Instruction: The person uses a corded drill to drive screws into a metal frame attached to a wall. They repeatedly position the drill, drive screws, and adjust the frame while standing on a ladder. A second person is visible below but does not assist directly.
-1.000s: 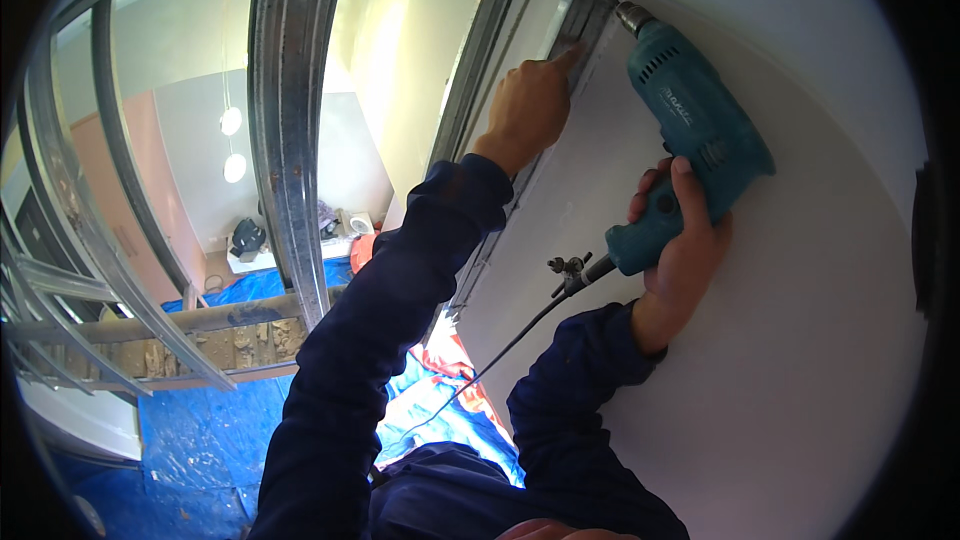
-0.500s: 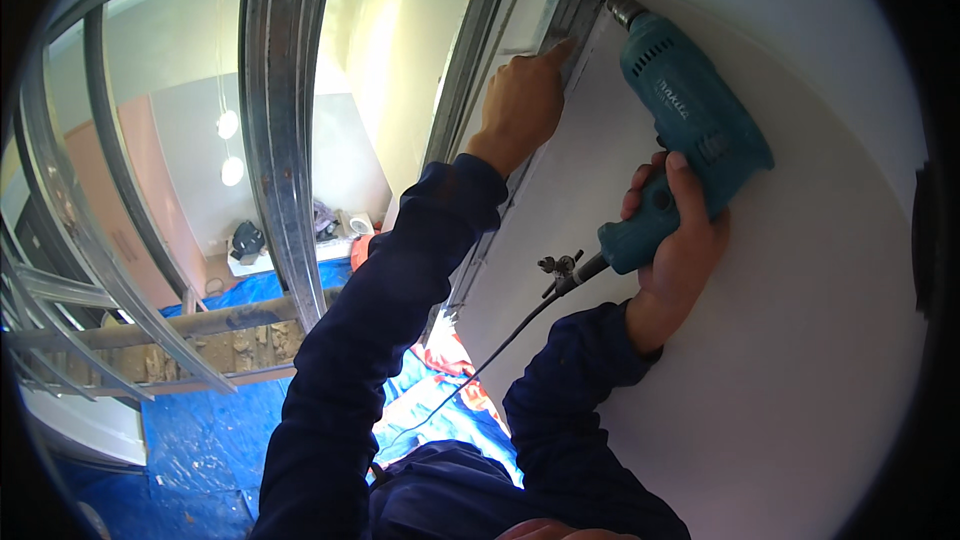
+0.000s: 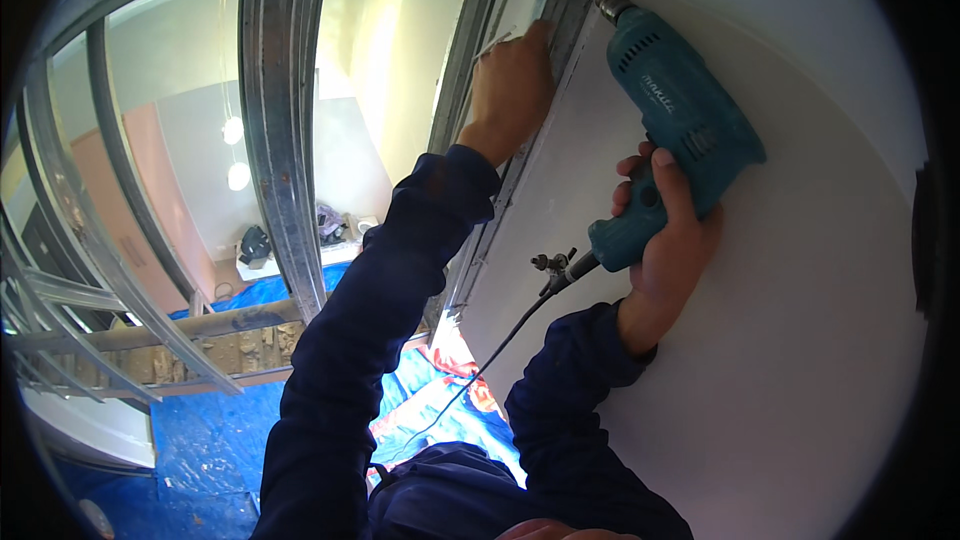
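My right hand [image 3: 675, 235] is wrapped round the handle of a teal corded power drill [image 3: 680, 100]. The drill tilts up and left, its metal chuck [image 3: 612, 6] close to the upper corner where the metal frame meets the white wall; the bit's tip is hard to make out there. A chuck key [image 3: 552, 263] is fixed to the drill's cord [image 3: 510, 335] just below the handle. My left hand [image 3: 512, 90] is raised beside the wall, fingers curled at the edge of the metal stud [image 3: 570, 25]; its fingertips are partly hidden.
A thick metal stud [image 3: 280, 120] stands left of my arm, with curved-looking thinner studs [image 3: 125, 150] further left. The white wall [image 3: 780, 340] fills the right side. Blue sheeting [image 3: 205, 440] covers the floor below. Hanging lamps [image 3: 236, 175] and a dark bag [image 3: 254, 243] show beyond the frame.
My left hand's outstretched index finger has drawn in, and the hand has shifted slightly left and up. The drill and right hand have shifted slightly left in the view.
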Demonstrator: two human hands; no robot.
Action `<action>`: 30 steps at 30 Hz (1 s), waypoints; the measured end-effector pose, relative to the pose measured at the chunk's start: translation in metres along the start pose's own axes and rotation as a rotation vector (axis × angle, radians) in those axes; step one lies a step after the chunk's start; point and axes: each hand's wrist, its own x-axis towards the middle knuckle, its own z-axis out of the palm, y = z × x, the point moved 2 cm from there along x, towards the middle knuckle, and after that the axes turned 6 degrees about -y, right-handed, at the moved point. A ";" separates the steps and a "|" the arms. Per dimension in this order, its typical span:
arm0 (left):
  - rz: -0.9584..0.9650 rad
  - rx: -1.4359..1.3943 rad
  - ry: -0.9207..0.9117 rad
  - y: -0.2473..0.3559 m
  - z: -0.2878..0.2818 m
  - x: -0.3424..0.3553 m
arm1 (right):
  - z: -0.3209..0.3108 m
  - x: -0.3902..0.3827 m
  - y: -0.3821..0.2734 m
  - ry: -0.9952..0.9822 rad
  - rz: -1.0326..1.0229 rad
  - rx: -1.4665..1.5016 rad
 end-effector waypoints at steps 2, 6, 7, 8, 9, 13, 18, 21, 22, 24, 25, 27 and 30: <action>0.047 0.013 0.046 0.000 -0.006 0.007 | 0.001 -0.001 0.001 -0.012 0.001 -0.006; 0.121 0.112 0.045 0.004 -0.013 0.025 | 0.001 -0.002 0.004 0.002 -0.022 -0.023; 0.172 0.179 0.060 0.008 -0.014 0.032 | 0.001 -0.002 0.004 0.004 -0.032 -0.020; 0.203 0.253 0.055 0.012 -0.013 0.040 | 0.001 -0.003 0.006 0.005 -0.042 -0.016; 0.234 0.328 0.049 0.015 -0.011 0.046 | 0.000 -0.004 0.007 0.007 -0.050 -0.011; 0.330 0.448 0.072 0.023 -0.002 0.065 | 0.001 -0.006 0.016 0.002 -0.067 0.006; 0.411 0.495 0.162 0.022 0.006 0.067 | -0.001 -0.006 0.022 -0.002 -0.073 0.031; 0.373 0.538 0.092 0.020 0.010 0.064 | -0.002 -0.006 0.023 -0.015 -0.079 0.039; 0.378 0.543 0.127 0.021 0.010 0.064 | -0.002 -0.006 0.024 -0.013 -0.074 0.038; 0.370 0.550 0.149 0.023 0.011 0.065 | -0.002 -0.007 0.025 -0.006 -0.065 0.032; 0.348 0.547 0.120 0.023 0.013 0.067 | -0.002 -0.007 0.025 -0.010 -0.069 0.041; 0.311 0.542 0.075 0.024 0.015 0.069 | -0.003 -0.007 0.025 -0.022 -0.080 0.055; 0.309 0.550 0.088 0.022 0.015 0.070 | -0.002 -0.007 0.027 -0.021 -0.057 0.046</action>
